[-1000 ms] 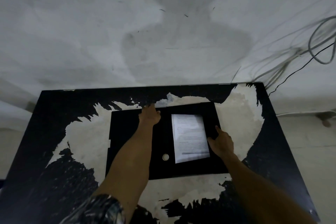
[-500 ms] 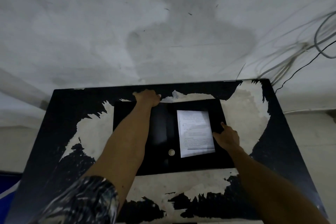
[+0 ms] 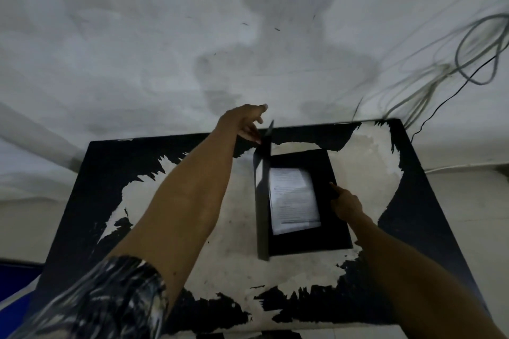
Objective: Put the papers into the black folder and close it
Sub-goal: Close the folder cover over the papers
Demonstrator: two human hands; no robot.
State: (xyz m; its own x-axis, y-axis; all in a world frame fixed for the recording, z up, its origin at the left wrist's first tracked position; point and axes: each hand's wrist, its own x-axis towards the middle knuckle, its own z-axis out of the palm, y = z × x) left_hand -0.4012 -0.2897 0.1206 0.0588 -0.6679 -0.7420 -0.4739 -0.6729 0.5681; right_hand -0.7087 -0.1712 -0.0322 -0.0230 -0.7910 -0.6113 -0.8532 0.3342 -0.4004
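Edge-on, folder cover point(image 3: 262, 195) in left hand point(image 3: 243, 122) grip, hiding papers' point(image 3: 294, 199) left edge; right hand point(image 3: 345, 203) grip unclear.

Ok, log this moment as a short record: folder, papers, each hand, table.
folder: black folder, left cover raised near upright, right half flat on the table
papers: white printed sheets lying on the right half
left hand: gripping the raised cover's far corner
right hand: fingertip pressing the right half beside the sheets
table: black, peeling table top
task: folder not yet closed
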